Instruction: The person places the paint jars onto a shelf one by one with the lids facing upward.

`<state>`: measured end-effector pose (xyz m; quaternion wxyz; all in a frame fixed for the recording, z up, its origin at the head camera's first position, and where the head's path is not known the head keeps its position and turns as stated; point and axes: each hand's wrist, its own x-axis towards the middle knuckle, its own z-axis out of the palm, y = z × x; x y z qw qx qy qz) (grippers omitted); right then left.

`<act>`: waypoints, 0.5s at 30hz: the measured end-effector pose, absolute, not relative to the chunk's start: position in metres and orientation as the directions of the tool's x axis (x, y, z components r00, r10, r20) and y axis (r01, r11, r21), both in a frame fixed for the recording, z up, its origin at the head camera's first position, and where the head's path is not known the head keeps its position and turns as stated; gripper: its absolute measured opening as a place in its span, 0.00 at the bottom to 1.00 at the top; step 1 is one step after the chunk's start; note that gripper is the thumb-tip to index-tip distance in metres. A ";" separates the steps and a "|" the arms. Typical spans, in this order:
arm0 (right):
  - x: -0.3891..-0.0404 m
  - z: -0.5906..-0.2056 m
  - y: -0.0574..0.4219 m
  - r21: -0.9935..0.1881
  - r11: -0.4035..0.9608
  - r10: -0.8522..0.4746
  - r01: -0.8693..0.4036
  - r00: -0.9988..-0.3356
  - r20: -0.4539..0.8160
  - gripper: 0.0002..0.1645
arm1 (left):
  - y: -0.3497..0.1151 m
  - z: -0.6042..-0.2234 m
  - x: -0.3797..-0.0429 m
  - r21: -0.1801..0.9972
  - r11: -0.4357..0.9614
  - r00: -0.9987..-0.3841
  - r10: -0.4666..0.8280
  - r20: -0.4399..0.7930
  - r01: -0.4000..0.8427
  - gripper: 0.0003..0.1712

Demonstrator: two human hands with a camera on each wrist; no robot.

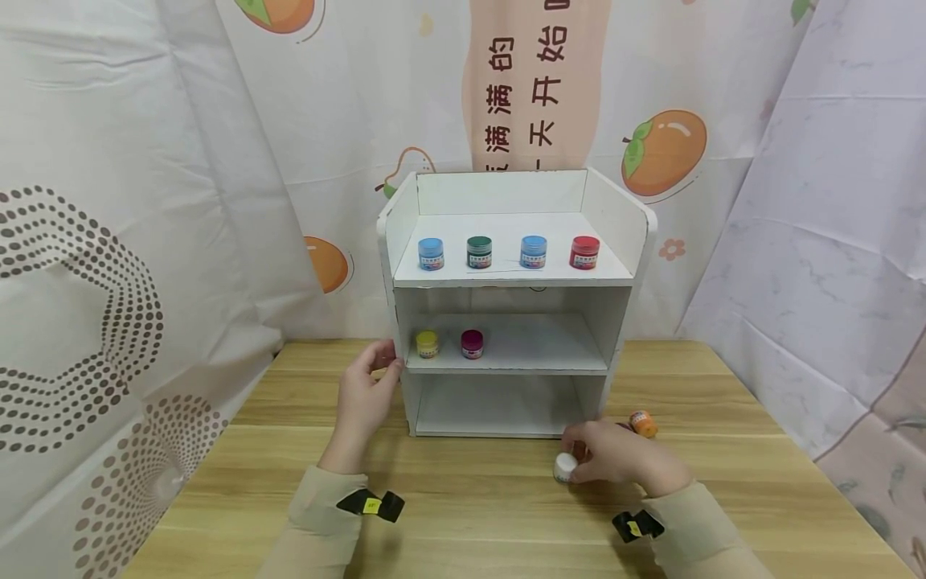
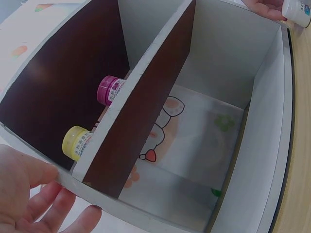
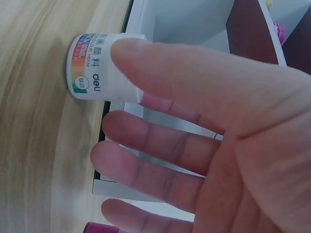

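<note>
My right hand pinches a small white paint jar between thumb and index finger, low at the front right of a white shelf unit. In the right wrist view the labelled jar lies sideways in the picture, while the other fingers extend loosely beneath it. At the unit's left side, my left hand has its fingers loosely bent against the side panel. Its thumb is right at the panel's front edge. Close by on the middle shelf stand a yellow jar and a magenta jar.
The top shelf carries a light blue jar, a dark green jar, another blue jar and a red jar. An orange jar lies tipped on the wooden table, beside a purple-lidded jar.
</note>
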<state>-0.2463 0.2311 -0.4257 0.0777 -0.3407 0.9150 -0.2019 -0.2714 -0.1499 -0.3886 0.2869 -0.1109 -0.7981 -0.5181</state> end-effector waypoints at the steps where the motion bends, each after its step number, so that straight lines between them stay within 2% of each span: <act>1: -0.246 -0.426 0.231 -0.425 0.685 -0.656 -0.592 -0.755 -0.006 0.15 | -0.150 -0.389 -0.271 0.764 0.438 -0.811 -0.120 0.573 0.474 0.13; 15: -0.248 -0.428 0.232 -0.402 0.703 -0.642 -0.586 -0.766 -0.006 0.13 | -0.151 -0.389 -0.272 0.763 0.439 -0.814 -0.113 0.570 0.474 0.13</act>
